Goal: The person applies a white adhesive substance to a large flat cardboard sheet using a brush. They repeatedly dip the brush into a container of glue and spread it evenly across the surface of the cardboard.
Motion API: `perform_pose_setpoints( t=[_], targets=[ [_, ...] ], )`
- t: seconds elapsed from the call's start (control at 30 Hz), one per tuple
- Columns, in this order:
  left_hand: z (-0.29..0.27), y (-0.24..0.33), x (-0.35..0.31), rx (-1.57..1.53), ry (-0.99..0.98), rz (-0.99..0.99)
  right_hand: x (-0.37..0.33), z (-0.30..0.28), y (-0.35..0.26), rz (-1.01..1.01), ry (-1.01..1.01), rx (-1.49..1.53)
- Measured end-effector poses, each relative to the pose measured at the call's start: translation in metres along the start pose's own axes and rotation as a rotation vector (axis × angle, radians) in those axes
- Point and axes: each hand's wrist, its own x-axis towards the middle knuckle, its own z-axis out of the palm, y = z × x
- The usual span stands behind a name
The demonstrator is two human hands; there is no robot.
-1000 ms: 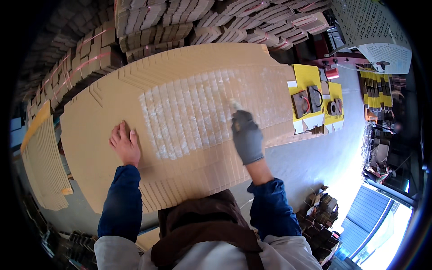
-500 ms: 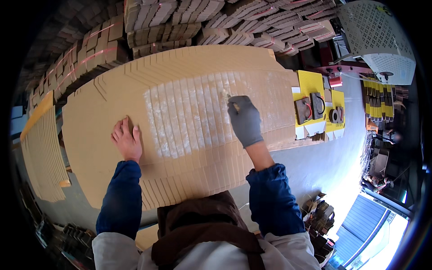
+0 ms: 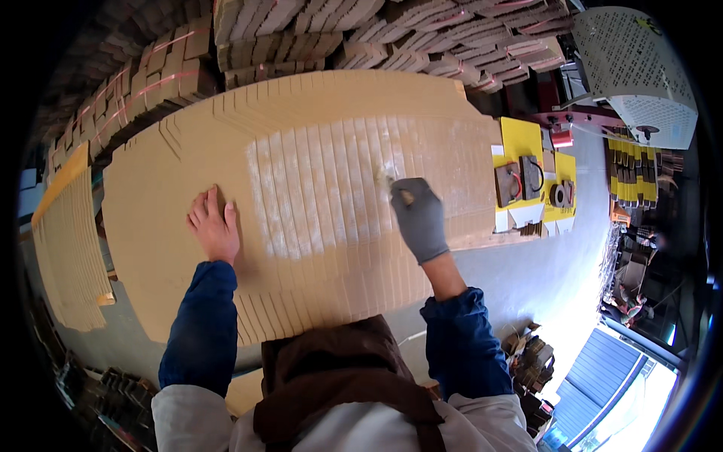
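A fanned-out stack of flat brown cardboard sheets [image 3: 173,218] lies in front of me, its overlapping edges running as narrow strips. Whitish wet-looking smears [image 3: 301,188] cover a block of these strips in the middle. My bare left hand [image 3: 215,227] rests on the cardboard left of the smears, fingers stretched and thumb apart. In a grey glove, my right hand [image 3: 419,220] is closed round a brush [image 3: 387,179]. Its pale bristle end meets the strips at the right side of the smears; the glove hides most of the handle.
Tied cardboard bundles [image 3: 169,79] are piled along the far side. Another fanned cardboard stack [image 3: 64,248] stands at the left. On the right, yellow sheets [image 3: 520,139] carry dark blocks with handles [image 3: 508,185] and a tape roll [image 3: 557,195]. A perforated metal guard [image 3: 633,68] stands far right.
My right hand has drawn the brush a short way toward me and slightly right across the strips. My left hand stays almost where it was.
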Motion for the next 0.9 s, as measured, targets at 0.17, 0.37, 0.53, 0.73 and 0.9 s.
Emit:
perform_pose_setpoints(
  t=[0.17,0.37,0.53,0.73,0.9],
  targets=[
    [0.000,-0.003,0.000,0.007,-0.003,0.006,-0.009,-0.019,0.009,0.009,0.016,-0.105],
    [0.001,0.003,0.001,0.021,-0.007,0.010,-0.045,-0.025,-0.009,0.113,-0.041,-0.150],
    [0.000,0.002,0.001,0.015,0.026,0.026,-0.078,-0.016,-0.010,0.096,-0.126,-0.294],
    [0.000,0.002,0.003,0.029,0.038,0.024,-0.082,-0.032,-0.031,0.091,-0.039,-0.132],
    [0.000,0.003,0.001,0.045,0.033,0.019,-0.071,-0.048,0.007,0.125,-0.119,-0.262]
  ],
)
